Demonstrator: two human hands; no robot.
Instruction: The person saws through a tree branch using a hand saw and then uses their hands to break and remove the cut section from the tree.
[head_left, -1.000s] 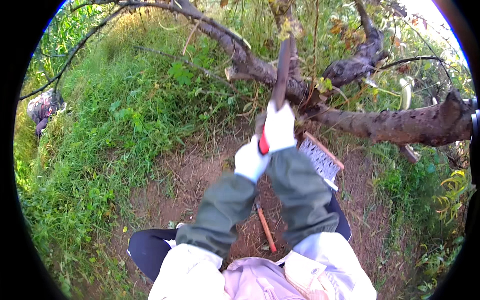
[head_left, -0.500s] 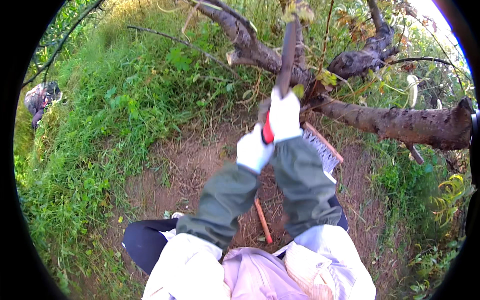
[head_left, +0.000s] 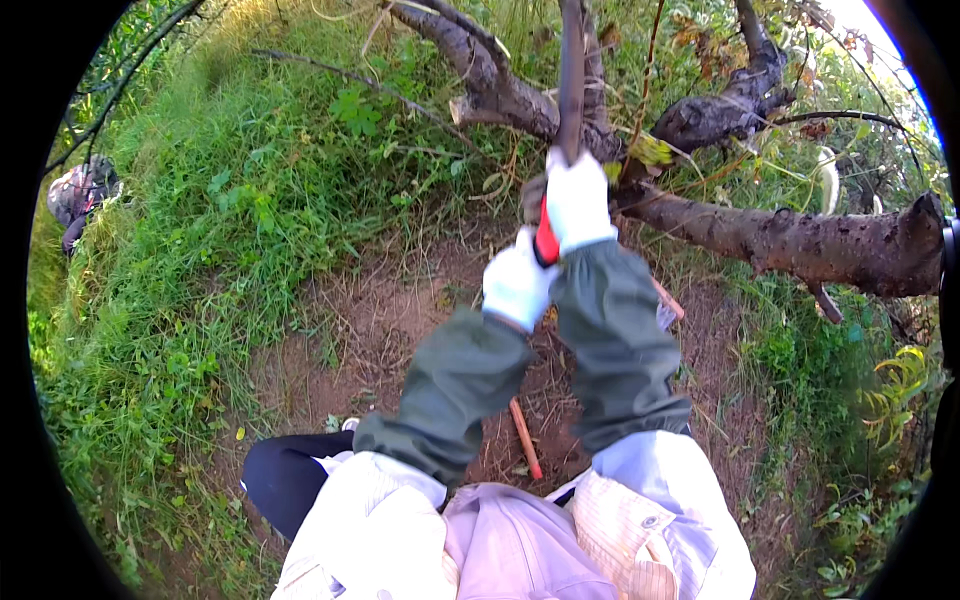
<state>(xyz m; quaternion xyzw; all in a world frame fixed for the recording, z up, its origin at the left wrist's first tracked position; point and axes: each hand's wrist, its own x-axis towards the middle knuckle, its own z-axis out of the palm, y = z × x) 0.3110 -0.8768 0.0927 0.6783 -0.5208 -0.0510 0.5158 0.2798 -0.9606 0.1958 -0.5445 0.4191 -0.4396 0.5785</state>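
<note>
Both my hands, in white gloves, are closed on a long dark tool (head_left: pixel 571 80) with a red and black grip (head_left: pixel 548 232); its shaft points up toward the forked branches (head_left: pixel 590 130). My right hand (head_left: pixel 580 200) is higher on it, my left hand (head_left: pixel 515 280) lower and nearer my body. On the bare soil between my forearms lies a short tool with an orange wooden handle (head_left: pixel 525 440). Behind my right sleeve an object with a wooden edge (head_left: pixel 668 298) is mostly hidden.
A thick low limb (head_left: pixel 790 240) runs right from the fork, with thinner twigs above. Grass and weeds (head_left: pixel 200 300) surround the dirt patch (head_left: pixel 340 370). A dark bag (head_left: pixel 80 200) rests in the grass at far left. My bent leg (head_left: pixel 285 480) is at lower left.
Both hands and the tool have shifted slightly up and right in the view. My right forearm now covers most of the wood-edged object. The branches appear shifted as the view moved.
</note>
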